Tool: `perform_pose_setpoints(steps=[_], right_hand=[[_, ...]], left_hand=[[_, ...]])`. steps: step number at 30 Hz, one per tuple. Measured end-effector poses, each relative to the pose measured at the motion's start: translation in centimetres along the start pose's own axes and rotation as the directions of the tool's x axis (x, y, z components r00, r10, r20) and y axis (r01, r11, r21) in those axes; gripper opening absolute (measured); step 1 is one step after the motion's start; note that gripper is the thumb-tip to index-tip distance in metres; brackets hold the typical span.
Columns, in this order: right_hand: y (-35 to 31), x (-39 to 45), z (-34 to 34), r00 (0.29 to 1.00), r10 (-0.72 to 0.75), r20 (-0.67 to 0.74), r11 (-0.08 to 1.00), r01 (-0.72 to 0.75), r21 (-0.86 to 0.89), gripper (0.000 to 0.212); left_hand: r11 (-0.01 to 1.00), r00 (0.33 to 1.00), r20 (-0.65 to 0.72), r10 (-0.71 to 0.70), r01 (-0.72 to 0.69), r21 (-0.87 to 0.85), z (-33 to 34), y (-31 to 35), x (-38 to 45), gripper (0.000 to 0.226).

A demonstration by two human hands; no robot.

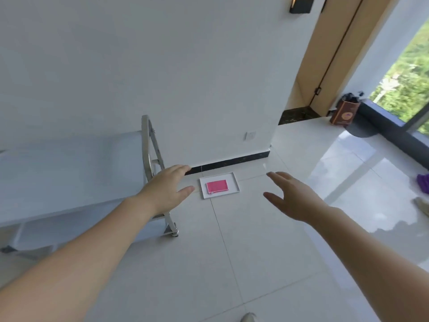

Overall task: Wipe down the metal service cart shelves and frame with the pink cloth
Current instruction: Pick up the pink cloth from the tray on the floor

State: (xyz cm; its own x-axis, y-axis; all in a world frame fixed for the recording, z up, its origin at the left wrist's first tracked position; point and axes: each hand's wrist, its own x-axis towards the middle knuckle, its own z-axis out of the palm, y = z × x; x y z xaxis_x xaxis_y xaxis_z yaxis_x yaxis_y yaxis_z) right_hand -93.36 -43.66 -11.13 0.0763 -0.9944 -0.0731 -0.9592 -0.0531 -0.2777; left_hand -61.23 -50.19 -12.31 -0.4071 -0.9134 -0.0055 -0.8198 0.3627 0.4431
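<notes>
A folded pink cloth (217, 186) lies in a shallow white tray (235, 182) on the floor by the wall. The metal service cart (69, 173) stands at the left, with a pale top shelf and a curved steel handle frame (148, 145) at its right end. My left hand (167, 189) reaches forward over the cart's right end, fingers spread, holding nothing. Held out in the air to the right of the tray, my right hand (292, 198) is also spread and empty. Both hands are apart from the cloth.
Glossy white tiles (232, 263) cover the floor. A white wall with a black skirting (232, 162) runs behind the tray. A wooden door (329, 54), a brown bag (344, 111) and a window sit at the right. Purple fabric (423, 182) lies at the right edge.
</notes>
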Motion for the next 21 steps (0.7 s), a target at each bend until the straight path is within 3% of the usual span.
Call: perform_pose_setpoints(steps=[12,21], right_hand=[[4.3,16.3,-1.2,0.959,-0.272,0.076,0.962,0.273,0.003,0.056],[9.6,31.3,-0.4,0.951,-0.249,0.185,0.965,0.260,-0.037,0.054]], left_hand=[[0.983,0.984,-0.040,-0.172,0.169,-0.065,4.0,0.7,10.5,0.059],[0.970,0.973,-0.015,-0.232,0.230,-0.082,5.1,-4.2,25.7,0.056]])
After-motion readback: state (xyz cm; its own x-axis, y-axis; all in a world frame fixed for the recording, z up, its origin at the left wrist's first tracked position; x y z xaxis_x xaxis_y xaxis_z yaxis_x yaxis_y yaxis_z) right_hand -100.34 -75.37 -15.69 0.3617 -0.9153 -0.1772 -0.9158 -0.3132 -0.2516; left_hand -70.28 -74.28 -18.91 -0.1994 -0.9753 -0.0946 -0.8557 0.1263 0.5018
